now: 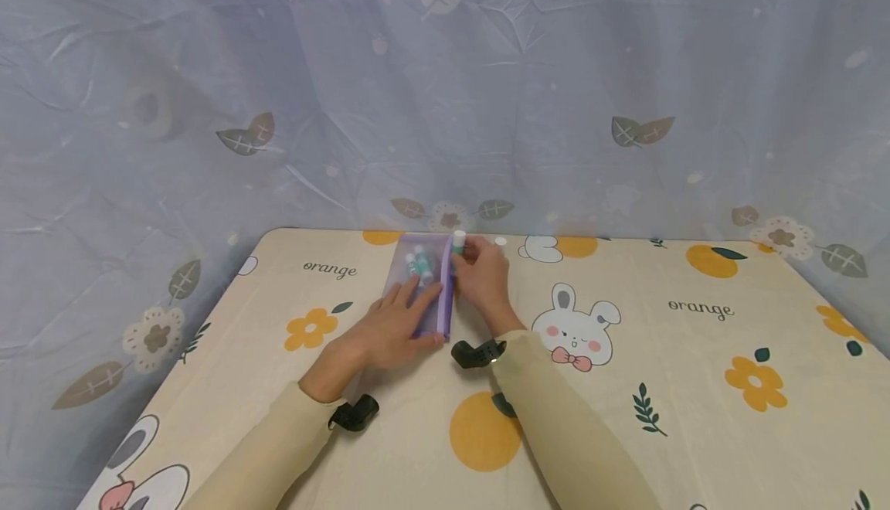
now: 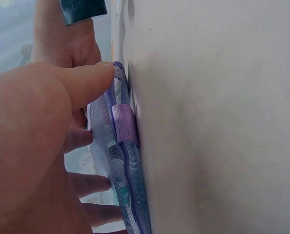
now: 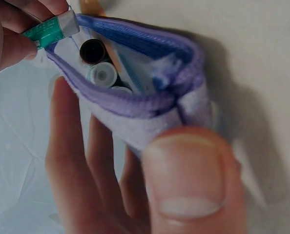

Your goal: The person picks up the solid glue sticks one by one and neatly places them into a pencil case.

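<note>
A purple zip pouch (image 1: 446, 305) with a see-through face lies at the table's far side, its mouth gaping to the right. My left hand (image 1: 389, 330) rests on it, fingers spread and straight over the upper face, thumb (image 2: 89, 83) at the near corner. In my right hand (image 1: 485, 277) I pinch a small green tube (image 3: 48, 33) with a white cap, like a glue stick, at the mouth's far end. Through the mouth show a dark round end (image 3: 93, 51) and a white round cap (image 3: 104, 74). Teal-and-white tubes (image 1: 422, 263) show through the face.
Another white cap (image 1: 501, 242) stands just beyond my right hand, its lower part hidden. A printed cloth with rabbits and oranges covers the table (image 1: 626, 433). A pale patterned curtain (image 1: 556, 69) hangs close behind the far edge.
</note>
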{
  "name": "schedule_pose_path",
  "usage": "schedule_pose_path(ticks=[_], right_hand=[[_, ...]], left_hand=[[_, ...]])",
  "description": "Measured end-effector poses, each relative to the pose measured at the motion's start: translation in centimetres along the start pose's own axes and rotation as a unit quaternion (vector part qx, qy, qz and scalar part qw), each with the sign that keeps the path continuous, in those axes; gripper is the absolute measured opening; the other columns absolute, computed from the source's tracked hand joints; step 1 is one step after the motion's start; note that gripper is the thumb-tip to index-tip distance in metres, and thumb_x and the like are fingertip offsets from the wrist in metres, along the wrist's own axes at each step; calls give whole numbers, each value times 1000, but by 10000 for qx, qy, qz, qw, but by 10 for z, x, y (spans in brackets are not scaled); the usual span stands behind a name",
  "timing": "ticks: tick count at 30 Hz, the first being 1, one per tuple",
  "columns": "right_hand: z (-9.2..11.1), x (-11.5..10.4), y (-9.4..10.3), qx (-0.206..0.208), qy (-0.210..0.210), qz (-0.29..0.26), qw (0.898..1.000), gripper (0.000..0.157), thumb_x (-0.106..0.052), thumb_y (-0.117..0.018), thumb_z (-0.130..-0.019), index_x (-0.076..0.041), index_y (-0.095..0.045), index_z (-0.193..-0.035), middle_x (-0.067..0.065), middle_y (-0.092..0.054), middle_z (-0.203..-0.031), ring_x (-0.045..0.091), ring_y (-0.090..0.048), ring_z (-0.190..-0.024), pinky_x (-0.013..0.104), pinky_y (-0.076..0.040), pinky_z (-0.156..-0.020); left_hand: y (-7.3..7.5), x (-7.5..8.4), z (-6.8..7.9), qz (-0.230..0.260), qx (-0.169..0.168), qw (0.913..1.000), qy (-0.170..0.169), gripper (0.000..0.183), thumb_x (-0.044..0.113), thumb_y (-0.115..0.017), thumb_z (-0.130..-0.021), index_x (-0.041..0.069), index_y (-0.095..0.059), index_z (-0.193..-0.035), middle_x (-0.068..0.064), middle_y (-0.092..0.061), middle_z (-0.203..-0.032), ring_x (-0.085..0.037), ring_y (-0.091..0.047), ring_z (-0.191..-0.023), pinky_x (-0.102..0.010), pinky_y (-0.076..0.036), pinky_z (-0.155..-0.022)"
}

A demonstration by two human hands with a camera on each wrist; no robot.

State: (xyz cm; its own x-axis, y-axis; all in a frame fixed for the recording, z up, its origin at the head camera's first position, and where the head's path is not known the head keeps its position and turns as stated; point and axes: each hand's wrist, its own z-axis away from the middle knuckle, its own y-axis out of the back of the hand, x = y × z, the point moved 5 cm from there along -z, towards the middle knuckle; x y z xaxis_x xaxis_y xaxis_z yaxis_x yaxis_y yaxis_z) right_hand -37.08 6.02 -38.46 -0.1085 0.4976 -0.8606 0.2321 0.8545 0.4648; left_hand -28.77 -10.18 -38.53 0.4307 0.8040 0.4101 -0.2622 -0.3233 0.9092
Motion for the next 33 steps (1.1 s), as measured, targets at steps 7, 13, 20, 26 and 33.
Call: schedule_pose_path(ticks=[7, 13, 20, 26, 33], right_hand=[[0, 4, -5, -99, -116, 17, 9999, 35, -14, -70, -101, -3, -68, -134, 18, -76, -127, 33, -74, -117, 44, -60, -102], [2, 5, -6, -111, -180, -99, 9997, 36, -14, -70, -102, -2, -67, -135, 19, -76, -128, 34, -74, -118, 44, -61, -100], [2, 8, -7, -57, -305, -147, 9994, 38, -15, -71, -101, -2, -66, -136, 20, -77, -126, 33, -76, -116, 43, -61, -99], [2, 10, -9, -141, -551, -223, 9981, 41, -17, -71, -101, -2, -65, -140, 20, -77, -125, 33, -77, -112, 42, -63, -95], [2, 13, -12, -275, -880, -365, 9951, 46, -20, -70, -102, -3, -63, -145, 20, -77, -126, 32, -77, -111, 40, -63, -95]], left_hand=[[-1, -1, 0, 15, 48, 10000, -15, 84, 47, -62, -104, 16, -21, -171, -28, -10, -177, -59, -15, -159, -76, -24, -124], [-1, -2, 0, 11, 117, 9999, -41, 83, 46, -63, -104, 16, -23, -170, -28, -11, -176, -59, -16, -159, -75, -24, -124], [-3, -1, -1, -25, 197, 9998, -33, 84, 47, -64, -104, 16, -24, -170, -28, -13, -176, -57, -17, -160, -75, -26, -123], [-3, -1, -1, -123, 292, 9995, 8, 85, 50, -64, -103, 17, -24, -171, -25, -14, -177, -52, -18, -162, -73, -29, -123], [-1, -1, -1, -89, 265, 9996, 41, 84, 50, -64, -103, 17, -25, -170, -26, -14, -177, -53, -18, -162, -73, -29, -123]])
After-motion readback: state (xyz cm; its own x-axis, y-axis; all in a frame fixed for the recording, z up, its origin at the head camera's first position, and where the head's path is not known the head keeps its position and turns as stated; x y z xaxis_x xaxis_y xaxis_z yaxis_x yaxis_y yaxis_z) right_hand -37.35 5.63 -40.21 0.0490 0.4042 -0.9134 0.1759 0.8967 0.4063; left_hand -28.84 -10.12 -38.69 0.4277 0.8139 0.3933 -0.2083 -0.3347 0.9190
